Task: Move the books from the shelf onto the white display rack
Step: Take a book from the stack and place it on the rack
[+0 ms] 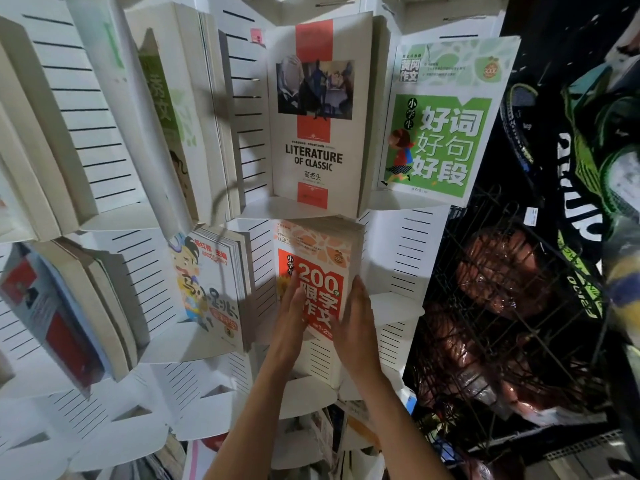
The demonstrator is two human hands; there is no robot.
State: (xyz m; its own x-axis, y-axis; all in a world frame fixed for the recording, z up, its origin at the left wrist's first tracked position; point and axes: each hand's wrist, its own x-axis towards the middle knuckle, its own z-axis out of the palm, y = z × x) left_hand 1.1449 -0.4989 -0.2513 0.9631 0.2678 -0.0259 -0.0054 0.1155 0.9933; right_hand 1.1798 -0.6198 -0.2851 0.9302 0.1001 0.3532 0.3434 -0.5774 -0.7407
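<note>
White display rack (408, 258) with slotted panels fills the view, dark wire bin to its right. Landmark: orange "200" book (320, 268), standing in a lower pocket at rack centre

Left hand (292, 315) lies flat on its cover, fingers straight and together, pressing. Right hand (356, 318) is flat against its right edge, fingers straight, no curl round the book. Looks like the seating step: push it back until the bottom edge sits behind the pocket lip, square it, then let go. Keep the push even or it tips forward

Left of the "200" book: cartoon-cover book (204, 289) in the next pocket, close, so mind the left wrist. Directly above: "Literature of Classic" book (317, 116); its ledge overhangs the top edge, little headroom. Up and right: green book (443, 116). Right of it: wire basket (502, 306) with red packs, well apart, no obstruction
</note>
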